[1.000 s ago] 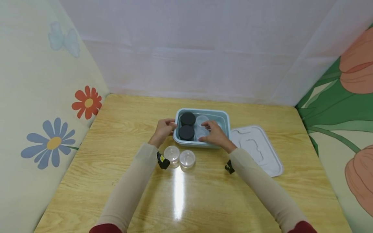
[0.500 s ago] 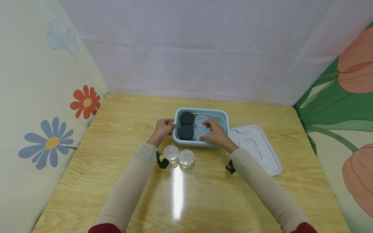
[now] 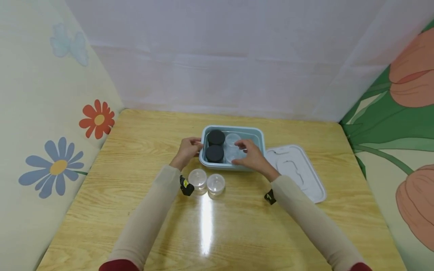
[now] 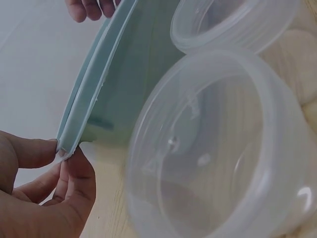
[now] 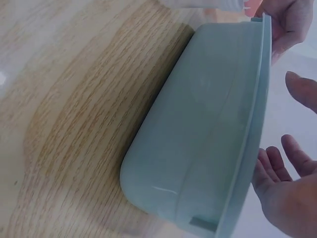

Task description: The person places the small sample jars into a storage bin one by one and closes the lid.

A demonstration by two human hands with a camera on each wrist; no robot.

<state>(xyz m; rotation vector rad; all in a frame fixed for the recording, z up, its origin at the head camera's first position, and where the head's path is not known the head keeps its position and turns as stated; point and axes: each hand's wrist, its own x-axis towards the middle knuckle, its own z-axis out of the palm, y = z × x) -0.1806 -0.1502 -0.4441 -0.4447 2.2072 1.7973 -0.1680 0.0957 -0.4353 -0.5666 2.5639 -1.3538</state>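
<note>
A light blue plastic container [image 3: 218,166] stands on the table. My left hand [image 3: 187,151] pinches its left rim between thumb and fingers, as the left wrist view shows. Inside, at the left, are two round black-lidded jars [image 3: 214,153], one behind the other. Beside them sit two clear round tubs [image 3: 232,139]. Over the nearer tub, my right hand [image 3: 252,156] reaches in from the right with thumb and fingers spread apart. From the right wrist view, those fingers [image 5: 297,153] show above the rim, with no object between them and the thumb.
Two clear lidded tubs [image 3: 216,183] stand side by side on the table in front of the container, close to the left wrist. A white tray-like lid [image 3: 310,184] lies to the right, partly under the right forearm. A pale cloth wall [image 3: 217,75] rises behind the table.
The whole scene has shifted slightly left in the head view. Both hands keep nearly the same place at the container, and the tubs and jars stay where they were.
</note>
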